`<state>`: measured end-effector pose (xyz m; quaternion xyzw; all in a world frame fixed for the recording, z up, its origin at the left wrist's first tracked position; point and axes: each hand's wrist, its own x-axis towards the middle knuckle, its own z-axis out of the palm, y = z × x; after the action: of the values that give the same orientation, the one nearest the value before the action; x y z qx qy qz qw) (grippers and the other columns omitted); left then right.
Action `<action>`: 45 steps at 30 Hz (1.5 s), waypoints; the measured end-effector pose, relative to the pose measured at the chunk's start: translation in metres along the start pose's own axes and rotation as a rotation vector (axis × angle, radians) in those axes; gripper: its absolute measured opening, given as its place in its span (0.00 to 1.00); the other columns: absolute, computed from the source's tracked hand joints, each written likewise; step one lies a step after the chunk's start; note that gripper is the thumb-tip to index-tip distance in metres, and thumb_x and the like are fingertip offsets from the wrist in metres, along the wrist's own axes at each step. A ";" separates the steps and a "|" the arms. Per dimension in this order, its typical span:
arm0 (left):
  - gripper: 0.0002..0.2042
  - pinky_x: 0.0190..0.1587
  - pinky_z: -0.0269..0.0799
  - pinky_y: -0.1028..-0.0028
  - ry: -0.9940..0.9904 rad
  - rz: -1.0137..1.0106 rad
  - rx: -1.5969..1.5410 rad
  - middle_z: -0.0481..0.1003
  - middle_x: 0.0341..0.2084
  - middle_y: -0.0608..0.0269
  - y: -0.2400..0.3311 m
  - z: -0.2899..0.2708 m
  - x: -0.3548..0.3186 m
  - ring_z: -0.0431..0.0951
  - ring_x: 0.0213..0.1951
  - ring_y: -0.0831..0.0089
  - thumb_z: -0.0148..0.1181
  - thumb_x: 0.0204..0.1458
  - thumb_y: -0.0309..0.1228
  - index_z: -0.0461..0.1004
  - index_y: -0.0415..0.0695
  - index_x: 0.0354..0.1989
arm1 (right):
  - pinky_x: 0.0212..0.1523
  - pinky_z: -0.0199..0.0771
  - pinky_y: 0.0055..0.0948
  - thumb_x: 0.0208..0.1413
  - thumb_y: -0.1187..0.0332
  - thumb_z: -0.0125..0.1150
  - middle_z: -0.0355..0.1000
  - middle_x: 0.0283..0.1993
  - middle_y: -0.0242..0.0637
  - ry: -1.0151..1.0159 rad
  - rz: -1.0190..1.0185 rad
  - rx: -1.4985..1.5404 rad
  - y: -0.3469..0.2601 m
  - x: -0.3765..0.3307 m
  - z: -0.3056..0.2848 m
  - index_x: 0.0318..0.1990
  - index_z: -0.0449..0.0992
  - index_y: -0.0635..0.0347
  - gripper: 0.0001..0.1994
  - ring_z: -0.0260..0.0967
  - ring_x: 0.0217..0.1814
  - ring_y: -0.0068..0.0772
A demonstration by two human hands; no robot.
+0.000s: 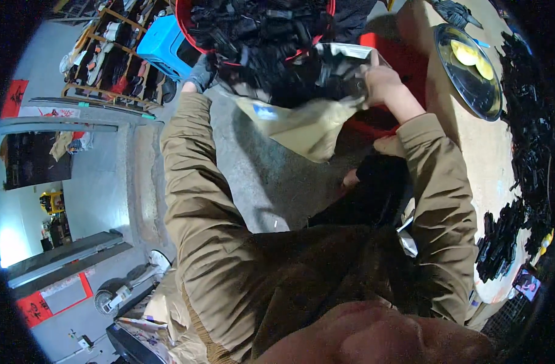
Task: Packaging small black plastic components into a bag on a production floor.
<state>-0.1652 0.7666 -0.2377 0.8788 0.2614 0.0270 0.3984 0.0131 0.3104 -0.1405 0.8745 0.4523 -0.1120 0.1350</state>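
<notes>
Both my arms reach forward with a pale cardboard box (301, 128) between my hands. Small black parts (301, 79) fill the box, and it is partly blurred. My left hand (201, 74), in a grey glove, is closed at the box's left side, its fingertips partly hidden. My right hand (380, 84) grips the right rim, with a finger raised along the edge. Right behind the box stands a red-rimmed tub (181, 24), heaped with similar black parts; the box overlaps its near edge. I cannot tell whether parts are passing between them.
A blue plastic stool (162, 47) stands left of the tub, before a shoe rack (116, 54). At right, a table (480, 161) bears a dark round tray (476, 100) with yellow pieces and several heaps of black parts. A white fan (116, 298) stands at lower left.
</notes>
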 end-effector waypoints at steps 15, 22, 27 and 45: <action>0.26 0.45 0.64 0.66 -0.125 0.693 0.856 0.66 0.45 0.47 0.197 0.088 -0.171 0.66 0.46 0.54 0.56 0.41 0.41 0.63 0.43 0.50 | 0.54 0.56 0.49 0.38 0.66 0.52 0.45 0.63 0.46 0.095 -0.062 0.334 0.002 0.013 -0.014 0.39 0.75 0.52 0.17 0.56 0.58 0.46; 0.10 0.38 0.68 0.67 -0.435 0.798 0.564 0.73 0.30 0.48 0.123 0.126 -0.156 0.74 0.33 0.58 0.52 0.45 0.30 0.74 0.44 0.36 | 0.51 0.55 0.47 0.35 0.62 0.59 0.60 0.50 0.44 0.488 -0.325 -0.193 -0.054 0.049 0.011 0.34 0.74 0.60 0.16 0.55 0.57 0.39; 0.12 0.43 0.66 0.70 -0.847 1.476 0.040 0.72 0.35 0.53 0.104 0.126 -0.099 0.72 0.38 0.65 0.47 0.50 0.31 0.71 0.39 0.39 | 0.36 0.71 0.39 0.43 0.70 0.50 0.73 0.33 0.41 0.125 -0.339 -0.055 -0.047 0.083 0.032 0.29 0.77 0.54 0.08 0.71 0.38 0.39; 0.22 0.59 0.48 0.63 0.070 0.280 0.946 0.58 0.55 0.58 0.101 0.040 0.055 0.55 0.57 0.62 0.49 0.45 0.41 0.63 0.52 0.52 | 0.42 0.67 0.41 0.43 0.67 0.52 0.68 0.39 0.52 0.433 0.330 0.507 0.045 0.126 0.036 0.47 0.65 0.55 0.20 0.67 0.42 0.48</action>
<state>-0.0630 0.7102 -0.2019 0.9885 0.1376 -0.0120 -0.0609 0.1186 0.3693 -0.2085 0.9446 0.2814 -0.0095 -0.1685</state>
